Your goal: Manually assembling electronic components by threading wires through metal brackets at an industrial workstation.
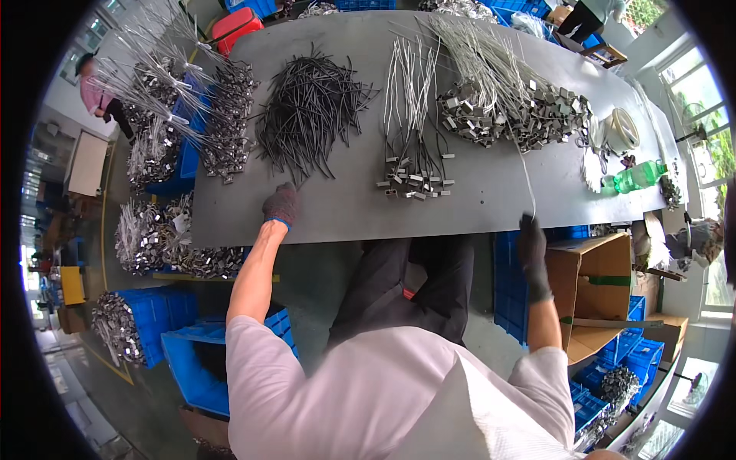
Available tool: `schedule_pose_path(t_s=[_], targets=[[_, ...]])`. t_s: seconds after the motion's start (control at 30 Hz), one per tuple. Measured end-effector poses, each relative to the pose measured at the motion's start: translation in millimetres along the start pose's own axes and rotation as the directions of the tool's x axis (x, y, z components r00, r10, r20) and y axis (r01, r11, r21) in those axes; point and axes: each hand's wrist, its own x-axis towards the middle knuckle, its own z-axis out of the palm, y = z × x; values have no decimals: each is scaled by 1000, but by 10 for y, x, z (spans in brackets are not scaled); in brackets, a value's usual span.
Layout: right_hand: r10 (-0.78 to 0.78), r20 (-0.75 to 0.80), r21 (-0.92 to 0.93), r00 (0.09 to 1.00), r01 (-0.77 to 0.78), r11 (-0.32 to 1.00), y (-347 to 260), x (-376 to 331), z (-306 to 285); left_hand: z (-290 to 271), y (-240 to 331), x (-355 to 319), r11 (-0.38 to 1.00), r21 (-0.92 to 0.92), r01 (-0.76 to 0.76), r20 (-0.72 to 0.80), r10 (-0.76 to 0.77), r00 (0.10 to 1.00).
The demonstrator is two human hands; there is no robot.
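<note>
In a dark glove with a blue cuff, my left hand [281,205] is closed at the near edge of a heap of black tubes [310,107]. Its fingertips touch the lower end of that heap, and what they pinch is hidden. My right hand [530,244], gloved in dark grey, is closed on a white wire [527,176] at the table's front edge. That wire stretches back to a large pile of wires with metal block ends [514,115]. Between the hands lies a smaller bunch of white wires [410,84], with black tubes toward their metal-block ends [414,184].
The grey metal table [353,218] spans the front. Blue crates [203,368] and bundles of wired parts [153,238] stand at left. At right are a green bottle [640,178], a tape-like roll [622,130] and an open cardboard box [598,284]. Another person [100,92] stands far left.
</note>
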Motion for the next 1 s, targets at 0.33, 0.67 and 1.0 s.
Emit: schedule_pose_path(t_s=[0.33, 0.67, 1.0], targets=[[118, 858, -329, 501, 358, 874, 1329, -4066, -241, -73, 161, -596, -238, -883, 405, 420, -16, 907], [99, 552, -197, 828, 14, 980, -256, -2635, 77, -1075, 1915, -807, -492, -798, 348, 264, 233, 936], [-53, 445, -81, 894, 99, 992, -1084, -1835, -11, -1633, 2962, -1016, -521, -783, 341, 193, 317, 929]])
